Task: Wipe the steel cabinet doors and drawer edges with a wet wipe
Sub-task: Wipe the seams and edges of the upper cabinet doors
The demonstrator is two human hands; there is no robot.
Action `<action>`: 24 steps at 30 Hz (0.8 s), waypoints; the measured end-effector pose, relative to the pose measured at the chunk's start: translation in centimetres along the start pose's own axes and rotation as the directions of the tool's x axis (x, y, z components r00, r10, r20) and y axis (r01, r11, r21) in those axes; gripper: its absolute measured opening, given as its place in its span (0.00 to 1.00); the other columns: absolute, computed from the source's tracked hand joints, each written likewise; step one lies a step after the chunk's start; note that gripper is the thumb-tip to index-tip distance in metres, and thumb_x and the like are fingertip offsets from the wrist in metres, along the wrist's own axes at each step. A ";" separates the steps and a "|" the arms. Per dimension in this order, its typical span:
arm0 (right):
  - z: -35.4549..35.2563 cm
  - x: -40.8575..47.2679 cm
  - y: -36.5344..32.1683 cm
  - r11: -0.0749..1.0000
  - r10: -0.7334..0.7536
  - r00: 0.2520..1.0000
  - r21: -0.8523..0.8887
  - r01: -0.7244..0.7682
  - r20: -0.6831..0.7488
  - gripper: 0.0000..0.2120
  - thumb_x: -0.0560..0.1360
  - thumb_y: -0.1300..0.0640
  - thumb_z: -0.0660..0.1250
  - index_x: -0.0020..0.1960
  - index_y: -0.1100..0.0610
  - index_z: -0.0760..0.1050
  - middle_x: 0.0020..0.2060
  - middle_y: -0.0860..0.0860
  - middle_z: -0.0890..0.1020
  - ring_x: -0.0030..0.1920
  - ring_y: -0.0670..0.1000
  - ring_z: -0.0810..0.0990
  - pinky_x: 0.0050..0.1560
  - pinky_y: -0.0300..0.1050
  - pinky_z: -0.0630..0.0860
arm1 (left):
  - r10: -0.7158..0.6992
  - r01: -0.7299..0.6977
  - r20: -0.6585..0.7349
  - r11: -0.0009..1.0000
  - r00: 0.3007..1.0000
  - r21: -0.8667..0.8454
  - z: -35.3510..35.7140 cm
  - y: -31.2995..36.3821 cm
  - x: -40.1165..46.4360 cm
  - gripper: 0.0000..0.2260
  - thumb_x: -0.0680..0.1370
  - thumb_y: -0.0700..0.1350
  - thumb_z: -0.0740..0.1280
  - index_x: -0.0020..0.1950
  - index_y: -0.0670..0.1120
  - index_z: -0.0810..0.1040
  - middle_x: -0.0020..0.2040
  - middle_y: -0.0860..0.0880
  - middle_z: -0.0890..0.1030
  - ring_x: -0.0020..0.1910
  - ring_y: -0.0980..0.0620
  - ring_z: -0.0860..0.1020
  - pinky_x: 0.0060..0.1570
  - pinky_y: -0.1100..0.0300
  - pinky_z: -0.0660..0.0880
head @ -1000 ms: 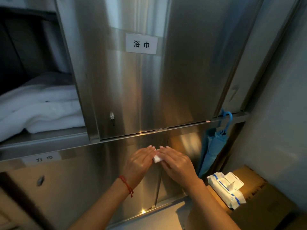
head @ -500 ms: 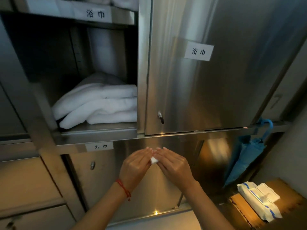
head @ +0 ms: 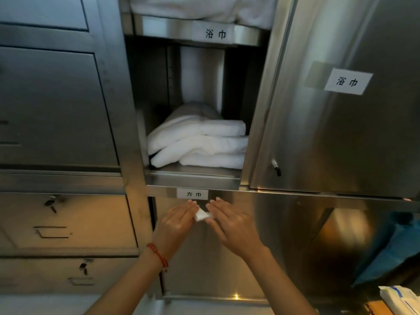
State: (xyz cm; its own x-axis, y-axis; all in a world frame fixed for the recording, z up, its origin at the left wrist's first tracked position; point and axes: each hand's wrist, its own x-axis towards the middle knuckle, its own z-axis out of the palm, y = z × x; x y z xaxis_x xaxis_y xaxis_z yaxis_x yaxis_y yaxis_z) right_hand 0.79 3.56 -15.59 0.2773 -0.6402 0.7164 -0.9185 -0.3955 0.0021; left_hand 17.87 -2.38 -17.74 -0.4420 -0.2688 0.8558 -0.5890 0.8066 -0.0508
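Steel cabinets (head: pixel 56 110) fill the view; two keyed drawers (head: pixel 68 223) at left have come into sight since earlier. Three labels: two read 浴巾 (head: pixel 216 34), one 方巾 (head: pixel 192 193). Below it, left hand (head: pixel 176 223) and right hand (head: pixel 229 223) pinch one folded wet wipe (head: pixel 201 215) between them, fingers nearly straight. Folded white towels (head: pixel 200 142) sit above.

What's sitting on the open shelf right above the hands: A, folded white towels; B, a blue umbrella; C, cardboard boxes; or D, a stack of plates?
A: a pile of folded white towels lies on the open shelf, directly above the left hand and right hand holding the wet wipe.
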 end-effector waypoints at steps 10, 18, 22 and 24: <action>1.0 4.1 -3.7 0.992 0.109 0.979 -0.074 -0.098 0.171 0.14 0.70 0.50 0.74 0.49 0.59 0.83 0.50 0.57 0.84 0.51 0.56 0.83 0.50 0.48 0.79 | -0.173 0.141 0.115 0.960 0.978 0.244 -4.8 -2.2 -1.5 0.19 0.56 0.35 0.82 0.45 0.37 0.83 0.44 0.40 0.84 0.43 0.45 0.83 0.45 0.51 0.80; 1.4 5.6 -6.1 0.995 0.020 0.948 0.090 -0.051 0.319 0.22 0.81 0.44 0.54 0.63 0.57 0.74 0.62 0.56 0.77 0.62 0.54 0.75 0.61 0.48 0.70 | -0.334 0.256 0.167 0.894 0.928 0.369 -8.9 -1.6 -1.6 0.20 0.54 0.36 0.82 0.43 0.37 0.83 0.41 0.41 0.84 0.39 0.47 0.83 0.42 0.54 0.80; 1.6 6.2 -7.4 0.992 -0.035 0.940 0.126 -0.008 0.338 0.21 0.81 0.44 0.51 0.63 0.55 0.73 0.59 0.53 0.78 0.57 0.51 0.77 0.55 0.44 0.72 | -0.390 0.288 0.160 0.850 0.907 0.441 -10.8 -1.2 -1.9 0.21 0.54 0.36 0.82 0.44 0.37 0.83 0.42 0.41 0.84 0.40 0.47 0.83 0.43 0.53 0.80; 1.8 6.5 -7.9 0.991 -0.057 0.938 0.135 0.011 0.341 0.20 0.81 0.44 0.50 0.63 0.54 0.72 0.59 0.52 0.77 0.57 0.50 0.76 0.54 0.44 0.73 | -0.406 0.296 0.148 0.831 0.902 0.472 -11.6 -1.0 -2.0 0.21 0.54 0.37 0.82 0.44 0.37 0.83 0.42 0.41 0.84 0.40 0.46 0.83 0.43 0.53 0.80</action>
State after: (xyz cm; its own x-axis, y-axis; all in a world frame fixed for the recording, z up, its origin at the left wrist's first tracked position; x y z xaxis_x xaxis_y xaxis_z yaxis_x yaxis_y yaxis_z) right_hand 10.41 1.34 -12.22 0.4088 -0.8030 0.4337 -0.8690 -0.4876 -0.0838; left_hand 27.23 3.46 -13.44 -0.2601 -0.6476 0.7162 -0.9392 0.3419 -0.0319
